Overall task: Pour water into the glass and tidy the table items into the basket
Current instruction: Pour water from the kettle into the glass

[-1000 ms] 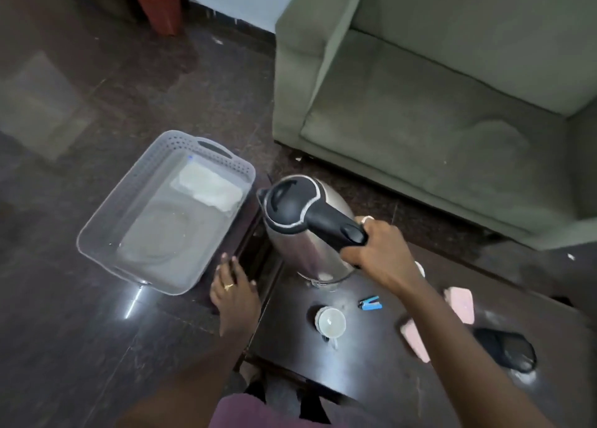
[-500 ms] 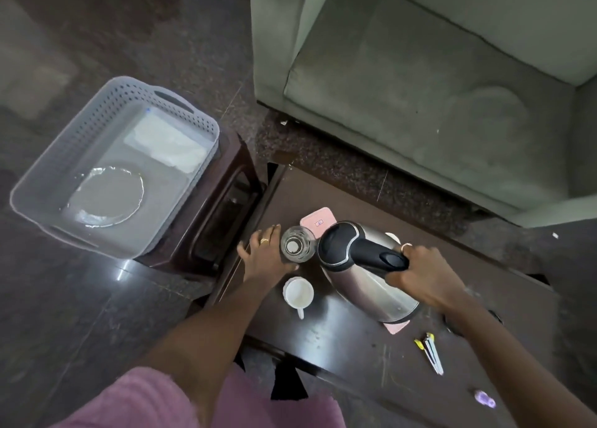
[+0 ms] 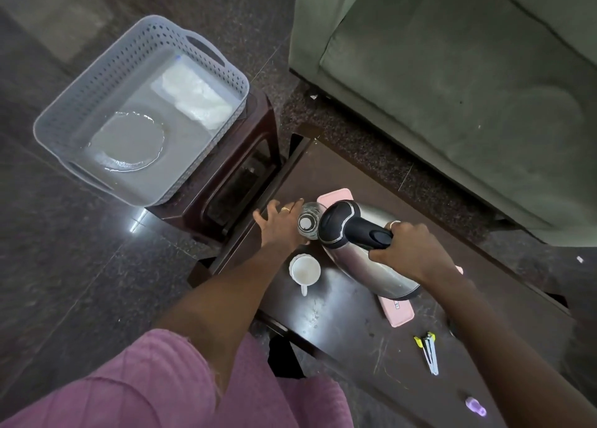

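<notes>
A clear glass [image 3: 308,223] stands on the dark table [image 3: 371,175] near its left end. My left hand [image 3: 280,223] is wrapped around the glass from the left. My right hand [image 3: 407,252] grips the black handle of a steel kettle [image 3: 365,251], which is tilted with its spout over the glass rim. A white cup [image 3: 304,270] sits just in front of the glass. To the left, a grey plastic basket [image 3: 64,117] rests on a brown stool [image 3: 245,156] and holds a glass plate [image 3: 127,146] and a white packet [image 3: 196,95].
A pink case [image 3: 396,310] lies partly under the kettle, another pink item [image 3: 332,196] behind it. Yellow-handled clippers [image 3: 428,350] and a small purple object [image 3: 475,406] lie at the table's right front. A green sofa [image 3: 452,82] stands behind the table.
The kettle has swung from beside the basket to over the glass and tipped further. My left hand left the stool edge and took hold of the glass. My view dropped lower.
</notes>
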The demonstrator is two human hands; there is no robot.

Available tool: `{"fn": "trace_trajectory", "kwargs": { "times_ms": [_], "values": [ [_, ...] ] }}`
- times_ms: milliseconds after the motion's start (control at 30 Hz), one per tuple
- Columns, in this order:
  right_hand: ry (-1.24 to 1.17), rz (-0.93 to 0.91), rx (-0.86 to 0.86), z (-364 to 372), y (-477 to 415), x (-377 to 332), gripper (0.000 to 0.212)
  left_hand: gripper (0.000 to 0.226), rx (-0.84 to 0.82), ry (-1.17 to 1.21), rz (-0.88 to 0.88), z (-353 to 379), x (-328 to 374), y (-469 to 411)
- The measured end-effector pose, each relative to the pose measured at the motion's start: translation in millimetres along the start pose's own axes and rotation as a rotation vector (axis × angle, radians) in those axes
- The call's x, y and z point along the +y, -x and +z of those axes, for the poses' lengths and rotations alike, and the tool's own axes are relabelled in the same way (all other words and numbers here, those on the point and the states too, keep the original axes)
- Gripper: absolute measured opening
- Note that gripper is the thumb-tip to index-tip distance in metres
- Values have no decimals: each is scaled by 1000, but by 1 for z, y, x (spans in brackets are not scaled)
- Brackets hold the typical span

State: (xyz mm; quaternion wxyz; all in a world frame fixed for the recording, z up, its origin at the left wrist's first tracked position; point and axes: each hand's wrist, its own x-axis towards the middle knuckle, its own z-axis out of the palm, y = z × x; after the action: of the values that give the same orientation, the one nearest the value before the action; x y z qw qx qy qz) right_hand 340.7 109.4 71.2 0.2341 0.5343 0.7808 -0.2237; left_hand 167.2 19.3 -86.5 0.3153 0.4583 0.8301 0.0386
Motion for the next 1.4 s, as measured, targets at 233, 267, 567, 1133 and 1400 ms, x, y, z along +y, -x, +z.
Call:
{"fn": "trace_trajectory", "kwargs": {
  "times_ms": [233,267,567,1133,1400],
  "values": [
    [65,34,-27,-4,0,-10,36,89,36,17,-41,8,3,1],
    [58,46,-31,-4,-1,-11,37,89,30,19,-47,8,3,1],
    [47,88,-20,-4,-4,-21,42,85,-11,28,-95,1,3,-1],
    [49,148,-71,-6,-2,-20,46,85,-33,-1,-112,0,4,-5],
    [43,151,-73,-8,1,-21,47,86,-43,54,-88,2,-1,-4]
  ]
}}
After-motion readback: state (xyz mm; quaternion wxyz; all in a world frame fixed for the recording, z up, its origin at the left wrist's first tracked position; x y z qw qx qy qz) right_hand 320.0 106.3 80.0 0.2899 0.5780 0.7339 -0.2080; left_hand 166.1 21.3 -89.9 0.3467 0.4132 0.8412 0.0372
